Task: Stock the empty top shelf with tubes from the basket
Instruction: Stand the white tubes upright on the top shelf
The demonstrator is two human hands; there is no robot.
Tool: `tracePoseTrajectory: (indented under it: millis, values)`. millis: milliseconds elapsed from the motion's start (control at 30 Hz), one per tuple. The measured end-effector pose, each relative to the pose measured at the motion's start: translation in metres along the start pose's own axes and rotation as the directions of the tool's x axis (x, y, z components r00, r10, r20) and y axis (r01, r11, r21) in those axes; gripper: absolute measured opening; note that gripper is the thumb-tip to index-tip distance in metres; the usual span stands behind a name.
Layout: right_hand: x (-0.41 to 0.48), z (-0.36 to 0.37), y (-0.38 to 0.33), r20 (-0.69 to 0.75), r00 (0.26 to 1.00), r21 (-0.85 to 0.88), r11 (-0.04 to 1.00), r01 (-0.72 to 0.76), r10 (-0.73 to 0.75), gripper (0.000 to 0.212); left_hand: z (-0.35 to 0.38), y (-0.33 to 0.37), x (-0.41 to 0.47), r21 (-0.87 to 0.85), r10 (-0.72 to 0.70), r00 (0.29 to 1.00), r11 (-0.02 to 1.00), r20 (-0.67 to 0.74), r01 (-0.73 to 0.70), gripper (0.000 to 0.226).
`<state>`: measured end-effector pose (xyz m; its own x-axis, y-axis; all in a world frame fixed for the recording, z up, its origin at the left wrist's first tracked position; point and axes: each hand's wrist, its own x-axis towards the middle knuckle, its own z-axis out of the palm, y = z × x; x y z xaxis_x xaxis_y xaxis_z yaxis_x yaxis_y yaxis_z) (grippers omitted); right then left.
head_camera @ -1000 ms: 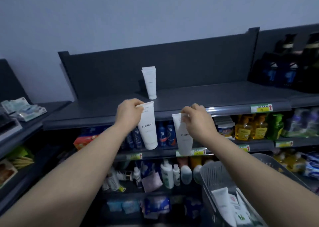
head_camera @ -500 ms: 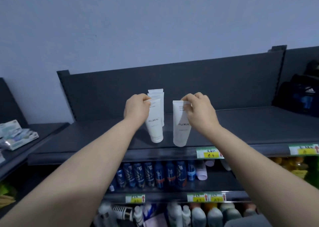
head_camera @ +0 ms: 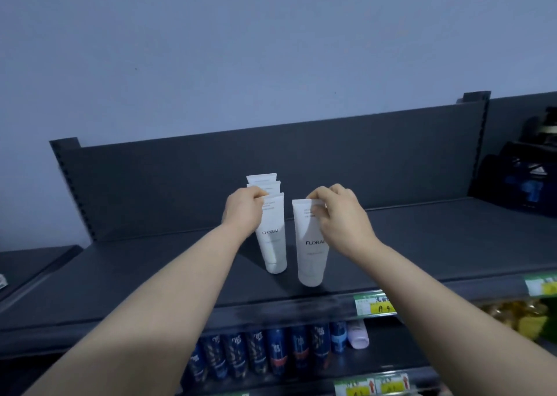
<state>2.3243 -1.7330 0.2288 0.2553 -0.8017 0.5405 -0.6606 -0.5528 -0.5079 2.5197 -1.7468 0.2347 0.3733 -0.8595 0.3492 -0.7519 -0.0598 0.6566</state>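
On the dark top shelf (head_camera: 437,245) stand white FLORAL tubes, caps down. My left hand (head_camera: 242,210) grips the crimped top of the left tube (head_camera: 272,245), which stands in front of two more white tubes (head_camera: 262,179) lined up behind it. My right hand (head_camera: 339,215) pinches the top of the right tube (head_camera: 310,257), whose cap rests near the shelf's front edge. The basket is out of view.
The shelf's dark back panel (head_camera: 331,160) rises behind the tubes. Below, a row of blue bottles (head_camera: 277,353) and a pale pink bottle (head_camera: 358,334) fill the lower shelf. Price tags (head_camera: 373,305) line the shelf lip. Dark goods (head_camera: 524,181) sit at the right.
Both hands have carried their tubes up from below the shelf lip and onto the top shelf. The view has tilted upward, so the basket has dropped out of sight.
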Motion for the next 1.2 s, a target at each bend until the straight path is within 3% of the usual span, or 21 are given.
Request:
tracePoseTrajectory:
  millis: [233,400,567,733,933,1200]
  values:
    - [0.01,0.036,-0.031,0.056,0.998,-0.04,0.999,0.025,-0.023,0.027,-0.035,-0.012,-0.006,-0.03,0.039,0.99,0.999,-0.136,-0.043,0.032]
    - [0.016,0.051,-0.037,0.093,0.995,-0.112,0.993,0.035,-0.025,0.026,-0.049,-0.02,-0.017,0.044,0.05,0.988,0.998,-0.148,-0.044,0.031]
    - [0.014,0.057,-0.039,0.112,0.993,-0.075,0.997,-0.018,0.026,0.033,-0.057,-0.017,-0.029,0.037,0.097,0.983,0.995,-0.156,-0.092,0.029]
    - [-0.003,0.052,-0.047,-0.001,0.999,-0.089,0.995,-0.049,0.049,0.047,-0.059,-0.012,-0.045,0.094,0.21,0.97,0.975,-0.121,-0.199,0.031]
    - [-0.045,0.038,-0.033,-0.05,0.996,-0.345,0.934,-0.091,0.079,0.054,-0.051,-0.021,-0.068,0.265,0.289,0.957,0.925,-0.028,-0.271,0.031]
    - [-0.108,0.023,-0.014,0.109,0.983,-0.51,0.857,-0.072,0.147,0.058,-0.042,-0.029,-0.122,0.447,0.277,0.959,0.851,0.065,-0.276,0.048]
